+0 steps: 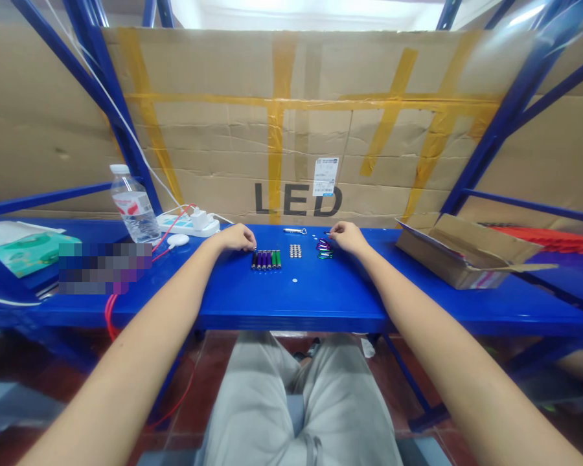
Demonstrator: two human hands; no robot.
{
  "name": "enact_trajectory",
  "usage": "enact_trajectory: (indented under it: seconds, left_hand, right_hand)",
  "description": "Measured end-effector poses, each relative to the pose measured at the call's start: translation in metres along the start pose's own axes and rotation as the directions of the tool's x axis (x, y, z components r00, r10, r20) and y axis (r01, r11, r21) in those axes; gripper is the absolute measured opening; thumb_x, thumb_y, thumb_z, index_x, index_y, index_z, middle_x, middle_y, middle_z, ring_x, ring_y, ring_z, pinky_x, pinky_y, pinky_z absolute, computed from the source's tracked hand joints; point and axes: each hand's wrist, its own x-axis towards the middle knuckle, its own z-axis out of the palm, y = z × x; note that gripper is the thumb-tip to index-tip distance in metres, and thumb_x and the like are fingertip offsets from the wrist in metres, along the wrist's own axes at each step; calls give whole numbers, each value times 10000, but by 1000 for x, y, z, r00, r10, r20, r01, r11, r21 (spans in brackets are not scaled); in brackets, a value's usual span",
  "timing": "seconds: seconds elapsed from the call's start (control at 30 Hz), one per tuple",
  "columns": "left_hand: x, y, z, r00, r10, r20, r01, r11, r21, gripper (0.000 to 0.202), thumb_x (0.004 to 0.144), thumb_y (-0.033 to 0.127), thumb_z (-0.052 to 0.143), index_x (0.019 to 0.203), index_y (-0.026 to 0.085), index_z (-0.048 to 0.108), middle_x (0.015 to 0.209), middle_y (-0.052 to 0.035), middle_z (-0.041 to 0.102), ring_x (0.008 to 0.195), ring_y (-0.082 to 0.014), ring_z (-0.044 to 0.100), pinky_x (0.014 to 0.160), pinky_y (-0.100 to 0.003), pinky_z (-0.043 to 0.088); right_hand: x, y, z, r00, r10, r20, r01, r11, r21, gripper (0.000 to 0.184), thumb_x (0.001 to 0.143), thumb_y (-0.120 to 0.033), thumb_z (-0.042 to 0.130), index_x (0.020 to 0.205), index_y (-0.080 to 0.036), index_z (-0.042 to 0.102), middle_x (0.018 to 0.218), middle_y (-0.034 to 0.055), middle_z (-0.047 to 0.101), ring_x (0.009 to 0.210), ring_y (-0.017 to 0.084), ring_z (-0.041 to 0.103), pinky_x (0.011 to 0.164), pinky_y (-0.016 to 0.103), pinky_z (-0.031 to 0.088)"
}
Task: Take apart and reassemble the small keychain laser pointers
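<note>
On the blue shelf (320, 298) lies a row of small purple, black and green tubes (266, 259). My left hand (236, 237) rests curled just to their upper left, fingertips near the first tube; I cannot make out anything in it. To the right sits a tight cluster of small silver button cells (296, 250), then a heap of coloured carabiner clips (324, 249). My right hand (346, 236) is curled at the top right of that heap, fingers pinched on something I cannot make out. A silver keyring piece (295, 230) lies further back.
A water bottle (134, 206), a white power strip (189, 224) with red cable and a white puck (177, 240) stand at left. An open cardboard box (461, 249) sits at right. A taped cardboard wall (296, 129) marked LED closes the back.
</note>
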Motion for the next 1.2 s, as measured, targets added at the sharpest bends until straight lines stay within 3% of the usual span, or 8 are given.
enact_trajectory:
  seconds: [0.4,0.7,0.93,1.2]
  left_hand:
    - [-2,6,2,998,-37,54,37,999,-2,247,633,277,624,812,183,766,705,-33,712,693,-167,636,580,-237,431]
    - [1,6,1,1000,11,19,-11,1000,6,251,627,223,561,772,172,760,741,-40,725,681,-161,637,677,-257,481]
    - [6,0,5,999,34,31,-34,999,-9,297,602,189,502,743,174,762,734,-44,723,678,-162,642,645,-241,486]
    - [5,4,6,1000,8,18,-8,999,-45,320,556,148,494,749,181,747,701,-37,719,613,-156,624,622,-258,480]
  right_hand:
    - [-5,-4,-11,986,125,110,-90,955,-281,41,748,-129,682,773,-128,715,794,108,734,763,207,669,715,267,489]
    - [-9,-10,-15,976,145,162,-103,965,-242,81,770,-197,667,776,-128,709,721,73,707,692,171,632,634,244,442]
    - [-6,-7,-16,980,164,110,-133,961,-243,128,784,-205,622,818,-120,712,714,94,709,702,192,640,667,263,460]
    - [-4,-3,-14,971,188,149,-148,957,-248,144,799,-218,610,729,-129,700,671,105,707,663,214,656,653,288,485]
